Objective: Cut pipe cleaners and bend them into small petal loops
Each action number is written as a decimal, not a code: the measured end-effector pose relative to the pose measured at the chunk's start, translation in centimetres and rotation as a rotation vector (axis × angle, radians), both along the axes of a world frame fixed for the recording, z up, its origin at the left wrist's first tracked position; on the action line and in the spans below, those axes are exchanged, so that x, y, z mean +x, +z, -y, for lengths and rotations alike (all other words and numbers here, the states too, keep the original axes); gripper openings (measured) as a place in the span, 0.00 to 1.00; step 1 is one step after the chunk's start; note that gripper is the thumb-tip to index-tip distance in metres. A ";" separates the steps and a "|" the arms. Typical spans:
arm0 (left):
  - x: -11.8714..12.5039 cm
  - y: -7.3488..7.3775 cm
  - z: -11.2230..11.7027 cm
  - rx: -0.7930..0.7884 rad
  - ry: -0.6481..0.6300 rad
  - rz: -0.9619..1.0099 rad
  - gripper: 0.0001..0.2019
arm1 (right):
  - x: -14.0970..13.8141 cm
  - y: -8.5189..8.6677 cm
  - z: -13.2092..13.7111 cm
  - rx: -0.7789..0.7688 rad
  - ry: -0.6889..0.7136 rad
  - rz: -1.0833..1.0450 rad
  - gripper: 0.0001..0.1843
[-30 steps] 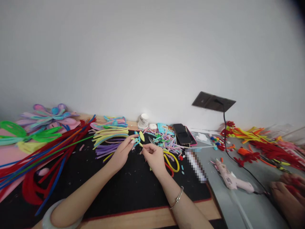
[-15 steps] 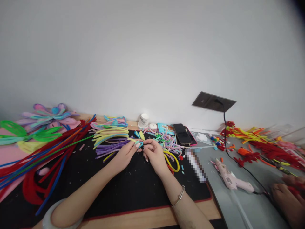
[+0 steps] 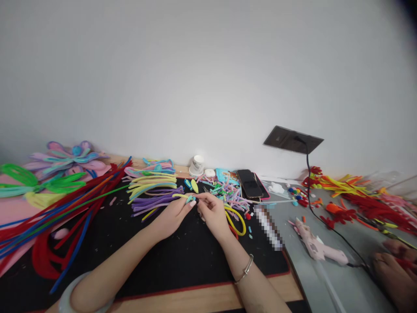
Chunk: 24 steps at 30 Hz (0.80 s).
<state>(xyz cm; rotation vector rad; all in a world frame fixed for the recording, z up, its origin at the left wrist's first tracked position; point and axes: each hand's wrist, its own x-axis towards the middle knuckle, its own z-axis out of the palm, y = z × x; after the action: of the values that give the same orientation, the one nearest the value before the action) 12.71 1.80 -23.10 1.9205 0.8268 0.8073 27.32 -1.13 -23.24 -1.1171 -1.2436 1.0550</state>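
Observation:
My left hand [image 3: 175, 211] and my right hand [image 3: 212, 210] meet above the black mat [image 3: 182, 256], fingertips pinched together. Between them sits a small pipe-cleaner piece [image 3: 189, 198], light blue and yellow. The left fingers grip its left end, and the right fingers close on its right end, where something small and dark shows. A yellow leaf-shaped piece [image 3: 194, 185] lies just behind the hands. Bundled yellow, blue and purple pipe cleaners [image 3: 152, 191] lie left of the hands.
Long red, blue and green pipe cleaners [image 3: 61, 204] spread at the left. Cut scraps [image 3: 228, 191], a phone [image 3: 250, 182], a small white cup [image 3: 196, 164] and a pink glue gun [image 3: 317, 248] with black cord lie right. Another person's hand [image 3: 392, 269] rests at the lower right.
My hands came together from slightly apart and lowered toward the mat. The small blue and yellow piece now sits pinched between both sets of fingertips.

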 end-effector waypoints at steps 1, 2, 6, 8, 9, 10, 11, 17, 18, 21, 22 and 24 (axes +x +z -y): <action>0.0 0.0 0.0 0.008 0.000 -0.005 0.20 | 0.0 0.1 0.0 -0.026 0.019 -0.032 0.08; 0.0 0.0 0.0 0.017 0.002 -0.010 0.20 | 0.1 0.2 0.0 -0.051 0.034 -0.065 0.09; 0.0 0.0 0.0 0.053 -0.001 -0.045 0.21 | 0.2 0.3 -0.1 -0.099 0.045 -0.178 0.08; -0.1 0.0 0.2 0.069 -0.007 -0.076 0.22 | 0.2 0.1 -0.2 -0.116 0.043 -0.224 0.07; -0.1 0.0 0.2 0.075 -0.013 -0.095 0.22 | 0.2 -0.1 -0.3 -0.123 0.045 -0.239 0.07; -0.1 0.0 0.3 0.079 -0.020 -0.114 0.23 | 0.2 -0.2 -0.3 -0.127 0.048 -0.249 0.07; -0.1 0.0 0.4 0.080 -0.027 -0.131 0.23 | 0.2 -0.3 -0.4 -0.128 0.052 -0.254 0.07; 0.0 0.4 0.6 0.035 -0.078 -0.147 0.23 | 0.3 -0.6 -0.4 -0.123 0.054 -0.219 0.08; 0.0 0.4 0.6 0.021 -0.073 -0.145 0.23 | 0.4 -0.6 -0.4 -0.123 0.056 -0.211 0.08; 0.0 0.2 0.6 0.008 -0.058 -0.120 0.22 | 0.3 -0.4 -0.4 -0.131 0.063 -0.203 0.08; 0.0 0.0 0.5 0.019 -0.059 -0.108 0.22 | 0.3 -0.3 -0.4 -0.131 0.062 -0.199 0.09; 0.0 -0.4 0.4 0.048 -0.068 -0.101 0.22 | 0.2 -0.2 -0.4 -0.111 0.058 -0.181 0.11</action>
<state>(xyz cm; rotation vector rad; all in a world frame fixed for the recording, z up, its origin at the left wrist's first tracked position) 12.66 1.41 -23.55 2.0343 0.8048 0.6991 27.54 -0.69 -23.43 -1.0490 -1.0898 1.2539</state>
